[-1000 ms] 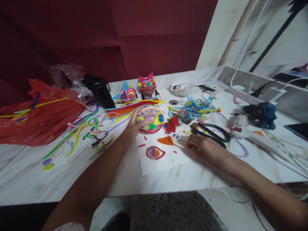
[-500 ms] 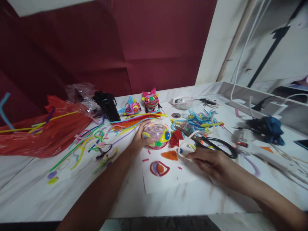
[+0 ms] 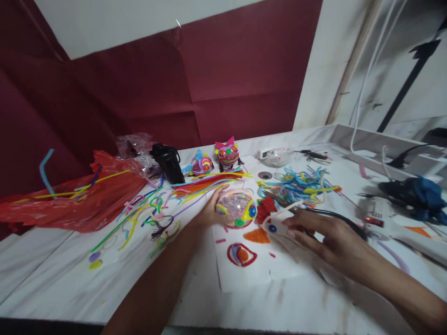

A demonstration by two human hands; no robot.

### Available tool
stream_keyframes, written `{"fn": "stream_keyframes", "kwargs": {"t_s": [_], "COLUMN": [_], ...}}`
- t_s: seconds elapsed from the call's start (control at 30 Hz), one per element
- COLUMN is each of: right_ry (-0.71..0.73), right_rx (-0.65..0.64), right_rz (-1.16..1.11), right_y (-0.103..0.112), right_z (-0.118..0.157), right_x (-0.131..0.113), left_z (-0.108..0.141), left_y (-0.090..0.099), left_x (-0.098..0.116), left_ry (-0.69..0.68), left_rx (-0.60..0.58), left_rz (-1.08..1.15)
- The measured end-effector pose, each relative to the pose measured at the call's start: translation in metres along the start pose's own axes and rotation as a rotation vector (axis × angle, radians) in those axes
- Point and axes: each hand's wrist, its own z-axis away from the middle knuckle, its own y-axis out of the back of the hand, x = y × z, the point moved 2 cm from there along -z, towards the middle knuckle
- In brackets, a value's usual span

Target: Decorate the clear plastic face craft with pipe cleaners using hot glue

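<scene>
My left hand (image 3: 213, 208) is closed around the side of a clear plastic ball (image 3: 233, 204) trimmed with colored pieces, including a yellow-edged blue eye. A bent white pipe cleaner (image 3: 282, 210) is pinched by my right hand (image 3: 310, 230). Just left of those fingertips is a blue disc (image 3: 272, 228) on a white piece. Scissors (image 3: 344, 218) with black handles lie partly hidden behind the right hand. Beside the ball is a red fuzzy piece (image 3: 266, 209). On the white paper (image 3: 240, 279) lie an orange triangle (image 3: 257, 235) and a red-rimmed eye (image 3: 241, 254).
Two decorated heads, one pink-eared (image 3: 228, 156) and one blue-horned (image 3: 201, 164), stand behind. Piled pipe cleaners (image 3: 300, 181) lie right of center. Leftward are a black bottle-like object (image 3: 168, 163) and a red plastic bag (image 3: 115, 195). A dark blue cloth-like bundle (image 3: 415, 197) sits at right.
The view has shifted, so the tabletop things appear farther right and lower. My left hand stays on the ball. My right fingertips have moved slightly up and right relative to the blue disc.
</scene>
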Motion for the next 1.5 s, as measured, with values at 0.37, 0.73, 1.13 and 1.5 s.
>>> {"fn": "stream_keyframes", "kwargs": {"t_s": [0.37, 0.73, 1.13, 1.5], "right_ry": [0.088, 0.029, -0.142, 0.060], "right_rx": [0.085, 0.009, 0.202, -0.163], "right_rz": [0.240, 0.274, -0.030, 0.237], "right_y": [-0.036, -0.053, 0.017, -0.002], "right_z": [-0.056, -0.066, -0.069, -0.075], "right_x": [-0.001, -0.013, 0.021, 0.040], "left_z": [0.001, -0.002, -0.002, -0.001], "left_y": [0.013, 0.009, 0.016, 0.006], "left_x": [0.002, 0.005, -0.002, 0.004], "left_ry": [0.021, -0.065, -0.039, -0.036], "left_rx": [-0.040, 0.005, 0.095, 0.107], "left_rz": [-0.147, -0.319, -0.120, -0.061]}}
